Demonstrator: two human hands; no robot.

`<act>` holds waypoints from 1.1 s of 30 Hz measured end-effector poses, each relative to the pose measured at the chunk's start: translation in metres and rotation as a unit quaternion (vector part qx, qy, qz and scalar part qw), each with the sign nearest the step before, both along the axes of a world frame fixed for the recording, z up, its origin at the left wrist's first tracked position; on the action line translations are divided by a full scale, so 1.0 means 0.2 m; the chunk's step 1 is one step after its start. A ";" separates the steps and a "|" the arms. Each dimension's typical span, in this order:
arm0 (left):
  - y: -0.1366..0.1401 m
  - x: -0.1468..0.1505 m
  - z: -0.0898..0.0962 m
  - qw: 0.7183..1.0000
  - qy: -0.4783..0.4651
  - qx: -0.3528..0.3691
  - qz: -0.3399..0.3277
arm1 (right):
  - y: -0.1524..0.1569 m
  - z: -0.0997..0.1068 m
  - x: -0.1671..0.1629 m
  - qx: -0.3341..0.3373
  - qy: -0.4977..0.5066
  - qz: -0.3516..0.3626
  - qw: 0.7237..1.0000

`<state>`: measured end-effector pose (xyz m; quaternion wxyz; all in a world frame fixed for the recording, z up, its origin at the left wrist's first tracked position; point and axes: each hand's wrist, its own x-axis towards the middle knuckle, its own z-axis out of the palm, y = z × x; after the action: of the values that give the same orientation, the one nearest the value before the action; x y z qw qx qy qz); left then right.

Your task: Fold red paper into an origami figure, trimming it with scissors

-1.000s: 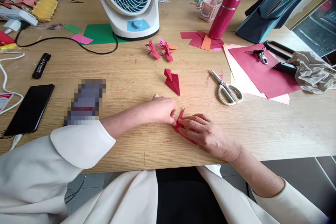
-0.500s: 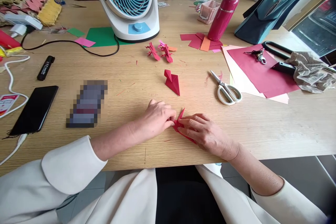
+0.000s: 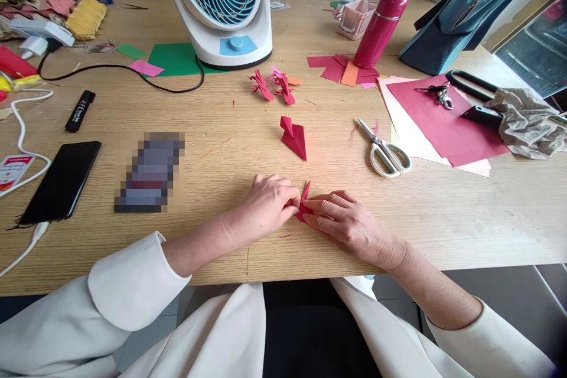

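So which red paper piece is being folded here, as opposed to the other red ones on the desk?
Start at the white fan at the back of the wooden desk and come straight toward the near edge. The folded red paper lies pinched between the left hand and right hand. It alone is touched; the other folded piece and small red figures sit farther back.

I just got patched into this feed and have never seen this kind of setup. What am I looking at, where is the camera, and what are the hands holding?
There is no machine here: a person works with two bare hands. The one camera sits on the person's head, looking forward and down. The left hand and right hand together pinch a small red folded paper pressed on the wooden table. Beyond it lie another red folded piece, scissors, red paper sheets, a pink bottle, a fan and a black phone.
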<state>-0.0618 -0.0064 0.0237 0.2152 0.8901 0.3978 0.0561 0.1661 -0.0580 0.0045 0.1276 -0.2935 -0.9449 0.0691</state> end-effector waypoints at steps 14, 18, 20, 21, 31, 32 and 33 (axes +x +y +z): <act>-0.08 -0.02 -0.01 0.988 0.004 0.136 -0.068 | 0.00 0.00 -0.02 0.013 0.017 -0.010 1.000; -0.09 -0.04 -0.05 0.993 -0.066 0.089 -0.040 | 0.00 0.01 -0.02 0.008 0.015 -0.010 1.000; -0.10 -0.04 -0.06 0.991 -0.076 0.101 -0.032 | 0.00 0.01 -0.02 0.009 0.019 -0.012 1.000; -0.12 -0.04 -0.06 0.990 -0.077 0.115 -0.030 | 0.00 0.01 -0.02 0.009 0.019 -0.014 1.000; -0.21 -0.06 -0.07 0.973 -0.057 0.218 -0.054 | -0.01 -0.01 -0.01 0.024 0.016 -0.015 0.999; -0.21 -0.06 -0.07 0.972 -0.053 0.223 -0.055 | -0.01 -0.01 -0.01 0.024 0.018 -0.015 0.999; -0.22 -0.07 -0.08 0.971 -0.048 0.228 -0.054 | -0.01 -0.01 -0.01 0.024 0.020 -0.015 0.999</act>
<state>-0.0755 -0.0495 0.0084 0.0278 0.9322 0.3148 0.1763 0.1633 -0.0591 0.0025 0.1546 -0.3030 -0.9390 0.0501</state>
